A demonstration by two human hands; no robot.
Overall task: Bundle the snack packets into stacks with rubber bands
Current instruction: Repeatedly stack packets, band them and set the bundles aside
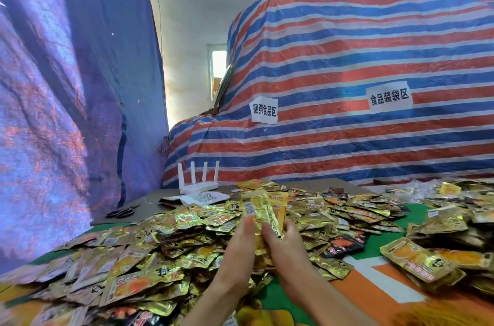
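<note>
Loose packets [160, 232] cover the table [369, 291] from its left edge. Mid-table, our left hand [239, 253] and right hand [287, 248], side by side, grip one upright stack [259, 208]. We judge this the gathering stage. Next we need a rubber band; none seen.

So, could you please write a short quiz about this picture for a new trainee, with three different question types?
1. The left hand and right hand together hold: A) a rubber band, B) a stack of gold packets, C) a paper label.
2. True or false: the scissors lie to the right of the hands.
3. How many antennas has the white router?
Key: 1 B. 2 False: they lie far left, on the grey board. 3 Four.
</note>
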